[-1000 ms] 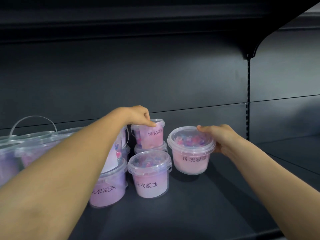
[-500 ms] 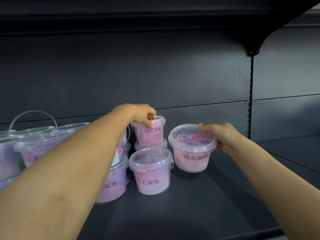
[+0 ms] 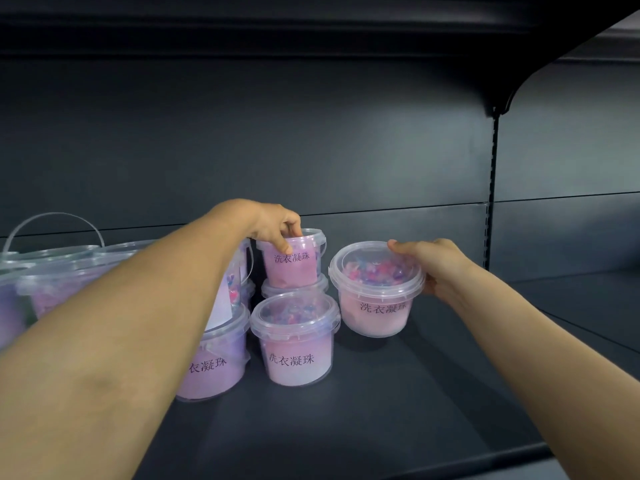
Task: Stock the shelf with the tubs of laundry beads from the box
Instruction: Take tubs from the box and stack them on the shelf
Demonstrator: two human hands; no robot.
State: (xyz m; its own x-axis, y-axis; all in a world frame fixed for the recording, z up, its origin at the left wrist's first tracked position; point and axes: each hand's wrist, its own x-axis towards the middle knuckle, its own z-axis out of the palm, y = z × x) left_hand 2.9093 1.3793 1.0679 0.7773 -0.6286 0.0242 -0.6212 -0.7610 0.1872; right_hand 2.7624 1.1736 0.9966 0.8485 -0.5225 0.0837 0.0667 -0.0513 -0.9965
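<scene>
On the dark shelf [image 3: 381, 427], fingers of the left hand [image 3: 273, 226] pinch the rim of the stacked pink tub [image 3: 292, 268], behind the front tub [image 3: 294, 341]. The right hand [image 3: 440, 268] has its fingers curled round the lidded tub [image 3: 374, 296] just beside. Purple tubs [image 3: 214, 368] crowd the left.

My left forearm [image 3: 138, 323] covers most of the stacked tubs [image 3: 214, 368] at eight o'clock. The far tubs [image 3: 59, 285] at nine o'clock are blurred and cut by the edge. Under the top tub [image 3: 292, 265] only another's lid rim [image 3: 294, 289] shows. The fingers of my right hand [image 3: 440, 268] are hidden behind the lidded tub [image 3: 375, 306].
</scene>
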